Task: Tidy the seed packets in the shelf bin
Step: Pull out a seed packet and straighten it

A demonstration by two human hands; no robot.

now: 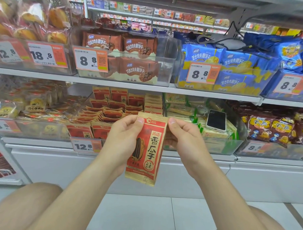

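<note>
Seed packet [147,149] out of the shelf bin [88,132], hanging upright just in front of it and lower than its front wall, printed face toward the camera. Pinched at the two top corners: left hand [124,131] with thumb over the upper left corner and fingers curled behind, right hand [182,136] nipping the upper right corner between thumb and bent forefinger. Neither hand free, neither holding anything else. Held that way, most likely, to pull the paper flat and check which way up and which face forward before slotting it back among the rest. Counted: one packet in the hands, two hands on it.

Behind, in the bin, packets [113,111] of the same red-and-tan print in mixed order. Three standing upright along the back, two upright against the front wall, a neat flat stack at the right rear, and a loose heap leaning every way in the middle. Too many and too overlapped for a full count. Seemingly the heap as the work not yet done, the upright rows as the pattern to match.

One price tag [87,145] reading 12.8 clipped to the bin front. One phone [216,119] lying dark face up on the green-and-white packs in the next bin to the right, probably parked there to free both hands.
</note>
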